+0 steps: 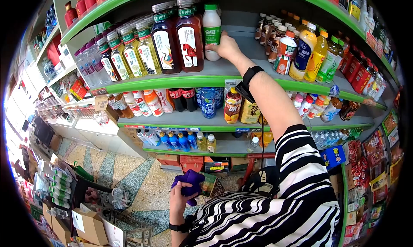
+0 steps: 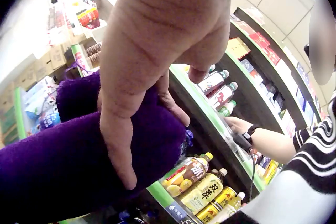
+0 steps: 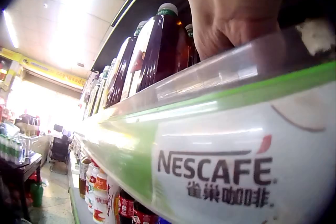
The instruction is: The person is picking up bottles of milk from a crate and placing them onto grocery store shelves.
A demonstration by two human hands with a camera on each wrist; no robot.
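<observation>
purple cloth (image 1: pixel 188 181) in left grip (image 1: pixel 178 199); right hand (image 1: pixel 224 47) holds white bottle (image 1: pixel 211 30).

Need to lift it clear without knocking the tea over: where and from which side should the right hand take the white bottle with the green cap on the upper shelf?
Probably round the lower body of the white bottle, from its right front, where the right hand already touches it. It stands upright, with bare shelf to its right; the dark tea bottles crowd its left.
</observation>
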